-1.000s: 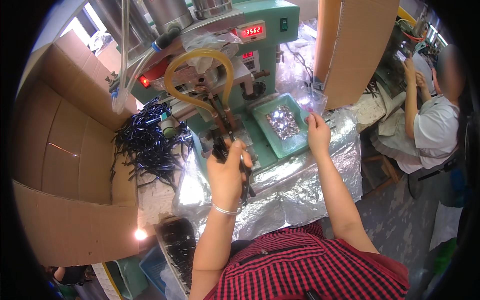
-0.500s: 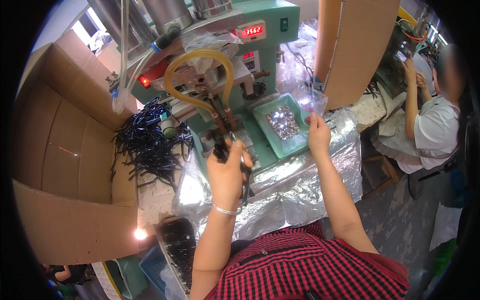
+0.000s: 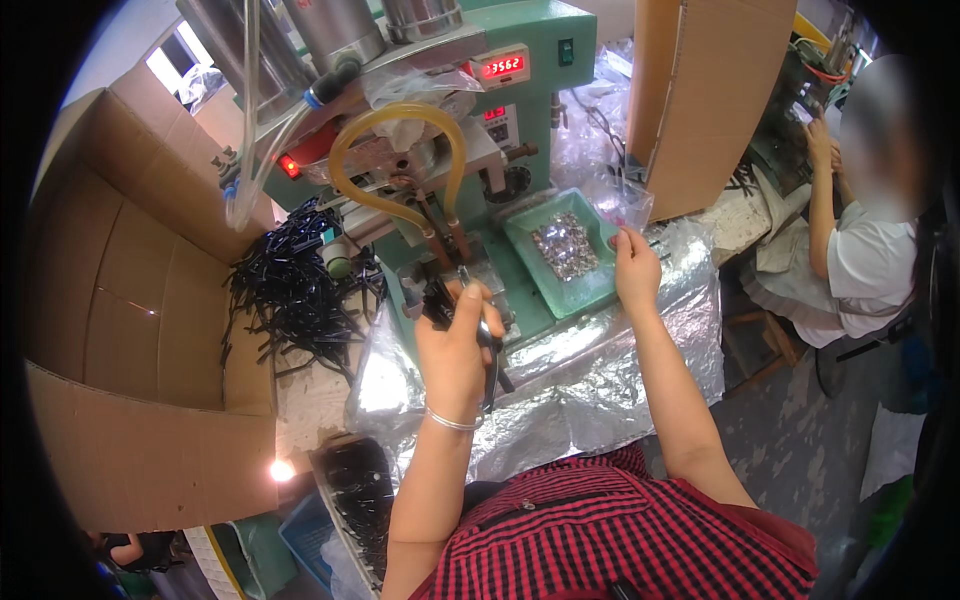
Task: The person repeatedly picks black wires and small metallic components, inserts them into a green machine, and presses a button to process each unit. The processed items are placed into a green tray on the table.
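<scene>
My left hand [image 3: 453,350] is closed around several glossy black strips [image 3: 490,385] just in front of the press head of a green machine [image 3: 543,60]. A slim silver metal tip [image 3: 464,275] shows above my left thumb, close to the machine's work point. My right hand [image 3: 637,270] is at the right rim of a green tray [image 3: 530,275], its thumb and fingertips pinched together. What lies between them is too small to make out. Small shiny metal pieces [image 3: 566,246] lie heaped in the tray.
A tangled pile of black strips [image 3: 290,280] lies left of the machine, beside a large open cardboard box [image 3: 150,300]. Silver foil [image 3: 560,400] covers the table's front. A yellow hose [image 3: 455,150] loops over the press. Another cardboard box [image 3: 710,100] and a co-worker [image 3: 870,260] are at right.
My left hand has shifted very slightly with the strips still in it. My right hand stays at the tray's rim. The co-worker's head has moved left and nearer.
</scene>
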